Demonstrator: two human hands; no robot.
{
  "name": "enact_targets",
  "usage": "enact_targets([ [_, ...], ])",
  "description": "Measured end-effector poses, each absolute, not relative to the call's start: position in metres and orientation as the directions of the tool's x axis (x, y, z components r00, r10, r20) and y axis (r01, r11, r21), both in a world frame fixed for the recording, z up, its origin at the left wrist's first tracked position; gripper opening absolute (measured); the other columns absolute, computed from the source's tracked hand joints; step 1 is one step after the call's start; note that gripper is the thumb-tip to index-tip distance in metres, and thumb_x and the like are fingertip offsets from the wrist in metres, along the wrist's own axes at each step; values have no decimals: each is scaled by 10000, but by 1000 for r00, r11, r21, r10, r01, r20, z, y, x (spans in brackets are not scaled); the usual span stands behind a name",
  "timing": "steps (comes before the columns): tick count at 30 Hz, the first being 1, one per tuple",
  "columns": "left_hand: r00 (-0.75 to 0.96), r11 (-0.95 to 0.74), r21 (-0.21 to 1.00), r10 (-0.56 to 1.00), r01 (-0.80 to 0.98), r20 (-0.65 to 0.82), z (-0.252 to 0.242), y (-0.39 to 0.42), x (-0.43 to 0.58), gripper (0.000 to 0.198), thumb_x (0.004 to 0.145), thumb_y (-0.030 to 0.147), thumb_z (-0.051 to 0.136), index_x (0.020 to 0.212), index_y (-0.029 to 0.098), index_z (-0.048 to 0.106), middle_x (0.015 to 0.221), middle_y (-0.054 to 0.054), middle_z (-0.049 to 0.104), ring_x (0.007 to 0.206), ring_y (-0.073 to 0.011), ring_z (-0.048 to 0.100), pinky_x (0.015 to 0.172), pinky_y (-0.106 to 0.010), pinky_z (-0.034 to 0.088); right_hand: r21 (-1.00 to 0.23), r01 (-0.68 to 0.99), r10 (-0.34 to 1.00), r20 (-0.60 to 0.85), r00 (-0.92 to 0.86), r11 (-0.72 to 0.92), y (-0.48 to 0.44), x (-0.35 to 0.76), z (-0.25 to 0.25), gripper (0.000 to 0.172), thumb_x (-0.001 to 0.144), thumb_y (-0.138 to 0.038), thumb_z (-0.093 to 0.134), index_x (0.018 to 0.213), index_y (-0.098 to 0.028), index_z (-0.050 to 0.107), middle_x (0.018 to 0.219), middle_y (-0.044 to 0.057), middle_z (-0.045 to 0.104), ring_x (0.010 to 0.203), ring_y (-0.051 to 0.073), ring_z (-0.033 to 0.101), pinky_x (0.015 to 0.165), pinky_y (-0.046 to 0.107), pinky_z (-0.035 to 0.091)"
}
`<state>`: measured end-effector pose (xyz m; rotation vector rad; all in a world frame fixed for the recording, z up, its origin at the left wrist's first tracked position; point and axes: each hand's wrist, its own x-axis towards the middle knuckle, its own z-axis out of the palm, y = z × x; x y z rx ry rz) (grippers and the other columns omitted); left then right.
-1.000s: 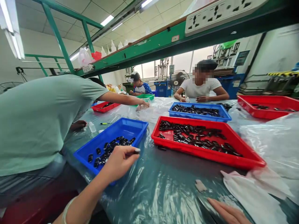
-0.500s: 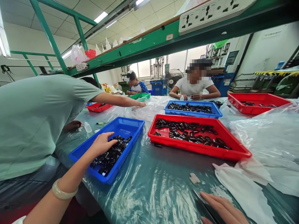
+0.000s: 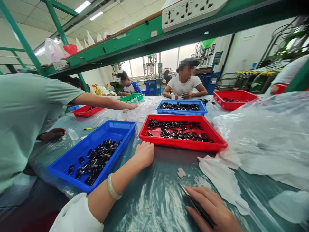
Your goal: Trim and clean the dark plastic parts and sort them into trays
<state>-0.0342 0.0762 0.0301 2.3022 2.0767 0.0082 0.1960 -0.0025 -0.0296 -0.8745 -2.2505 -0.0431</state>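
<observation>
My left hand [image 3: 145,154] is at the near-left corner of the red tray [image 3: 188,146], its fingers curled and turned away, so whatever they hold is hidden. Small glossy black parts [image 3: 178,129] fill much of that tray. To the left of my forearm stands a blue tray [image 3: 70,158] with a heap of similar black pieces [image 3: 100,159]. At the lower right, my right hand [image 3: 210,206] holds dark tweezers [image 3: 199,206], their pointed tip aimed forward and left over the plastic-covered table [image 3: 154,199].
A crumpled scrap [image 3: 181,173] and white tissue [image 3: 224,180] lie near my right hand. Clear plastic sheeting [image 3: 270,135] covers the right side. A co-worker's arm [image 3: 103,100] reaches in from the left. Another blue tray [image 3: 182,112] stands behind the red one. A green shelf beam [image 3: 125,42] crosses overhead.
My left hand has moved right, from above the blue tray to the red tray's front edge, and its fingers have curled. The loose black piece there is now out of sight. The view has turned right.
</observation>
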Motion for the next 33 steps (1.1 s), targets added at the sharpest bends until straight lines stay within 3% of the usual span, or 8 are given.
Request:
enact_targets([
  [5,33,-32,-7,999,999,13,7,94,-29,299,857,311,503,1101,141,527,1124,-84,539,993,-199,540,833,-411,463,-279,590,619,595,-513,758,-9,192,-22,266,794,-139,511,1048,-196,564,933,43,667,879,168,618,777,302,505],
  [10,15,-17,92,1000,996,24,3,92,-33,277,851,297,513,1074,135,540,1126,-81,540,1027,-206,525,867,-432,441,-350,567,643,602,-473,745,-8,190,-17,239,798,-108,472,997,-181,580,889,56,667,821,167,621,729,308,513],
  [14,43,-38,300,999,953,-13,12,82,-28,174,834,171,492,965,101,584,1077,-119,575,1078,-256,508,909,-467,396,-369,604,679,596,-429,706,-5,192,-15,229,803,-117,468,986,-183,590,891,60,668,827,174,622,736,319,520],
  [17,139,-69,532,986,844,-92,21,65,-17,168,811,163,475,911,121,603,944,-103,647,953,-238,597,829,-373,461,-376,612,685,604,-408,696,-3,193,-15,224,805,-127,476,990,-183,591,893,60,668,825,178,626,723,316,529],
  [21,307,-8,796,925,606,-225,30,40,-3,267,848,334,443,944,127,582,869,-81,687,760,-167,666,637,-233,517,-397,614,699,600,-389,683,0,196,-15,233,804,-138,493,1011,-187,587,918,60,664,846,175,629,719,294,538],
  [24,389,223,943,868,247,-308,30,29,0,305,816,403,501,887,116,580,829,-102,691,686,-162,675,542,-179,498,-409,630,718,592,-368,660,1,197,-16,243,804,-143,504,1033,-178,579,944,71,659,870,174,628,732,288,541],
  [27,419,393,920,834,9,-360,28,26,0,306,779,410,562,816,108,594,796,-110,688,628,-157,673,473,-137,466,-413,638,727,584,-362,650,1,199,-18,247,807,-144,511,1043,-178,574,949,72,657,883,173,624,745,291,542],
  [33,443,500,864,789,-59,-427,20,29,0,344,782,434,552,797,96,615,754,-114,677,614,-165,672,471,-143,481,-414,652,745,552,-375,635,4,201,-21,242,816,-162,510,1047,-183,578,957,76,654,886,171,624,738,288,546],
])
